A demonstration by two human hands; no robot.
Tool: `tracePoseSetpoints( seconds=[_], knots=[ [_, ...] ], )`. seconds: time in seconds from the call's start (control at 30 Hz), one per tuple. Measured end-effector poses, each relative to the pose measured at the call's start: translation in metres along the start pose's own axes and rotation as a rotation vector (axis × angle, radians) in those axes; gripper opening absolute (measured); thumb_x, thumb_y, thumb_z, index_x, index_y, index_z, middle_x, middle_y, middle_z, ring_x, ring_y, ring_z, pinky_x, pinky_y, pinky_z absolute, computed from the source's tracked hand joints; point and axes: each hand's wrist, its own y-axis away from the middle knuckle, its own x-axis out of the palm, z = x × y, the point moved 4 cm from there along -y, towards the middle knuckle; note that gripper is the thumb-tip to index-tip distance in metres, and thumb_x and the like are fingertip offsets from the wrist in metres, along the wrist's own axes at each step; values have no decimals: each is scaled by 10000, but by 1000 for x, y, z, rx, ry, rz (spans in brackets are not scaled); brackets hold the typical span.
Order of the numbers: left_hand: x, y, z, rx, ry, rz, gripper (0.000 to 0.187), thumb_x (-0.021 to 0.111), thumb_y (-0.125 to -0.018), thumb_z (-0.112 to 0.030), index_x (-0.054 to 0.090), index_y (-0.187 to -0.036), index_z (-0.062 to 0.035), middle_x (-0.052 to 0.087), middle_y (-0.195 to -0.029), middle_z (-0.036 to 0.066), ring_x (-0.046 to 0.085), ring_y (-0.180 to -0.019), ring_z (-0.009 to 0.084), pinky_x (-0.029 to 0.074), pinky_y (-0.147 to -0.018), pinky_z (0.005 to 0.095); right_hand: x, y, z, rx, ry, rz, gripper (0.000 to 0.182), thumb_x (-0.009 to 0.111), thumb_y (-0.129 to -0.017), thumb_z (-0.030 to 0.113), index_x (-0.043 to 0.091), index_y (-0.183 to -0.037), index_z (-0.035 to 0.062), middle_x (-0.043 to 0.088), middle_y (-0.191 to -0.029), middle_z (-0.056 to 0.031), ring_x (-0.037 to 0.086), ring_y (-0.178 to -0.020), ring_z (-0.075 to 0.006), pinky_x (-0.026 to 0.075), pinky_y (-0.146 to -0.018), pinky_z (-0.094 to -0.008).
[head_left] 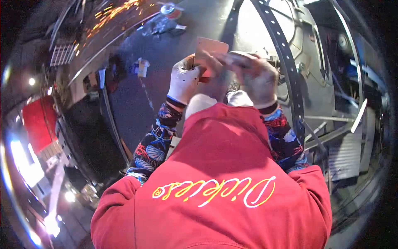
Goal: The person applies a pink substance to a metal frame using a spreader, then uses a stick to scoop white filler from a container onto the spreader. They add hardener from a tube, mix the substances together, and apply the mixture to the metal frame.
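A small flat reddish-brown plate with rounded corners stands up between my hands, above the dark work surface. My left hand, in a pale glove, is closed on the plate's lower left part. From the other side my right hand, gloved as well, reaches to the plate's right edge. Its fingers are smeared by motion, and I cannot tell whether they grip anything. The lower part of the plate is hidden behind the fingers.
Orange sparks fly at the upper left. A crumpled clear plastic bag and a small white and yellow item lie on the dark surface. A perforated metal strip curves along the right, beside a brightly lit metal part.
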Motion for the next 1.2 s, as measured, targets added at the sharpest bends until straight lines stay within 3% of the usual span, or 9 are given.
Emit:
tracePoseSetpoints(
  seconds=[0.13, 0.2, 0.33, 0.67, 0.77, 0.83, 1.07, 1.17, 1.2],
  knots=[
    [16, -25, -21, -47, -261, 204, 276, 612, -903, -148, 632, -1128, 11, 681, -974, 61, 659, -817, 129, 546, -722, 280, 17, 7, 19, -347, 649, -104, 368, 671, -784, 92, 657, -1151, 90, 670, -1005, -98, 657, -849, -300, 542, -749, -386],
    [14, -35, -29, 156, -470, 254, 311, 635, -909, -220, 643, -1115, 13, 670, -992, 82, 641, -812, 115, 538, -732, 279, 38, 17, -49, 242, -136, -164, 333, 677, -778, 119, 660, -1109, 93, 681, -968, -85, 669, -865, -284, 550, -756, -368],
    [10, -61, -1, -272, -102, 559, 359, 552, -841, -20, 553, -1193, 51, 653, -1073, 133, 672, -934, 232, 572, -822, 362, 55, 40, 5, -234, 666, -508, 262, 655, -806, 126, 666, -1067, 100, 691, -945, -91, 681, -858, -285, 559, -748, -369],
    [80, -91, 86, -898, -304, 1105, 381, 515, -905, -11, 503, -1286, -7, 617, -1163, 115, 646, -999, 242, 592, -810, 395, 81, 108, -74, 693, 818, -784, 431, 563, -886, 292, 554, -1307, 202, 688, -895, -139, 687, -806, -329, 537, -779, -449],
    [85, -82, 98, -834, -308, 1126, 363, 583, -873, -22, 554, -1232, 16, 642, -1104, 131, 660, -978, 252, 594, -807, 384, 83, 119, -65, 773, 951, -910, 349, 553, -882, 304, 593, -1212, 197, 684, -820, -119, 685, -738, -323, 538, -696, -469],
    [94, -83, 102, -208, -585, 1500, 345, 581, -889, -37, 555, -1231, 6, 650, -1102, 113, 673, -946, 225, 590, -795, 351, 82, 122, -63, 735, 937, -1001, 321, 556, -881, 302, 608, -1180, 195, 683, -819, -119, 680, -727, -324, 537, -668, -469],
    [116, -73, 162, -692, -538, 1454, 230, 544, -902, -22, 579, -1129, -8, 649, -1003, 53, 665, -838, 146, 574, -736, 282, 87, 145, -71, 802, 944, -1140, 392, 632, -836, 284, 625, -1212, 171, 670, -937, -79, 656, -754, -294, 542, -693, -446],
    [137, -65, 210, 489, -793, 1902, 95, 515, -925, -65, 577, -983, -22, 633, -910, 38, 627, -737, 131, 528, -617, 260, 88, 166, -82, 903, 1039, -1226, 395, 636, -832, 272, 621, -1213, 171, 681, -954, -73, 662, -751, -288, 537, -734, -491],
    [149, -50, 212, 487, -795, 1934, 95, 515, -925, -65, 577, -983, -22, 633, -910, 38, 627, -737, 131, 528, -617, 260, 89, 180, -87, 919, 1030, -1254, 395, 636, -832, 272, 621, -1213, 171, 681, -954, -73, 662, -751, -288, 537, -734, -491]
  ],
)
